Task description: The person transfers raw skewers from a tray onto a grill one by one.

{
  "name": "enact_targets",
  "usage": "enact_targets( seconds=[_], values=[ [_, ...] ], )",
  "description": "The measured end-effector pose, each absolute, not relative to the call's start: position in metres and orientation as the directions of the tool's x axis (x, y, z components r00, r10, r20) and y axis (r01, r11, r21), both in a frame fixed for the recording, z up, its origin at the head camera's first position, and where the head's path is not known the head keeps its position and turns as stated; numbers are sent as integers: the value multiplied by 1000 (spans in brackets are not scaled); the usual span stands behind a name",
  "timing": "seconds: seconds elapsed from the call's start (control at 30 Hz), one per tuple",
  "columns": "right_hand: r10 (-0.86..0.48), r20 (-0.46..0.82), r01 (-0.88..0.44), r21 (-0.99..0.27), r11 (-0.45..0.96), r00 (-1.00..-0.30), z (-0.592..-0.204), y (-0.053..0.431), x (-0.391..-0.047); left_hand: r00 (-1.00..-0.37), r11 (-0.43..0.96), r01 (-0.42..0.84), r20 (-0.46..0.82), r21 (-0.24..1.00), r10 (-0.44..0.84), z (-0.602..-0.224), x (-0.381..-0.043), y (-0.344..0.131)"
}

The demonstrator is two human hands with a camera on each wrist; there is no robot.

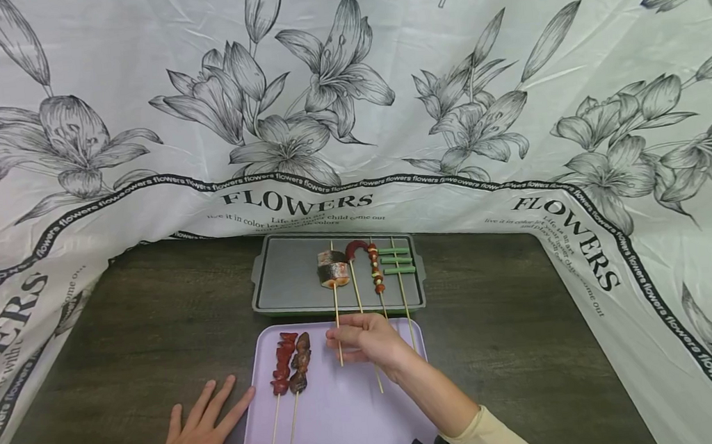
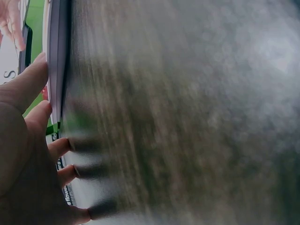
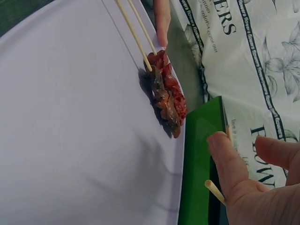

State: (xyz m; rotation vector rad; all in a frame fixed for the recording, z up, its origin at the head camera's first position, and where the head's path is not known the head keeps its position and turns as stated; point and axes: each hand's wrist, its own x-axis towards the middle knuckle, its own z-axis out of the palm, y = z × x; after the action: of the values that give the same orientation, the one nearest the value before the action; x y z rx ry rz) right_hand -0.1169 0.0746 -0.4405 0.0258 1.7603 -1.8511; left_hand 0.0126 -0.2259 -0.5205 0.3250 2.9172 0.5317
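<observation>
My right hand (image 1: 368, 339) grips the stick of a skewer with a thick fish piece (image 1: 333, 268) on it; the fish sits over the grey grill pan (image 1: 291, 276). In the right wrist view the stick's end (image 3: 213, 190) juts out below the fingers. Beside the fish are a skewer with a dark red curved piece (image 1: 358, 248), one with small red and pale pieces (image 1: 375, 268), and a green bean skewer (image 1: 397, 260). My left hand (image 1: 200, 436) lies with fingers spread, thumb and index at the left edge of the lilac tray (image 1: 347, 432).
On the tray's left side lie a red meat skewer (image 1: 283, 363) and a brown meat skewer (image 1: 300, 363). The pan stands right behind the tray on the dark wooden table (image 1: 517, 349). A flower-printed white cloth (image 1: 411, 120) hangs around the back and sides.
</observation>
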Motion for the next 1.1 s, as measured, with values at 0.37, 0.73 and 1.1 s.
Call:
enact_targets(
  seconds=[0.37,0.73,1.1],
  values=[
    [-393,-364,346,-931,118,-844,-430,79,-106,-963,911,189,-113,367,245,-518,14,-225],
    [-404,-335,311,-942,126,-851,-419,93,-94,-963,915,187,-119,358,244,-517,13,-225],
    [-440,-330,351,-936,36,-835,-406,105,-77,-964,915,186,-116,357,241,-516,14,-224]
  ],
)
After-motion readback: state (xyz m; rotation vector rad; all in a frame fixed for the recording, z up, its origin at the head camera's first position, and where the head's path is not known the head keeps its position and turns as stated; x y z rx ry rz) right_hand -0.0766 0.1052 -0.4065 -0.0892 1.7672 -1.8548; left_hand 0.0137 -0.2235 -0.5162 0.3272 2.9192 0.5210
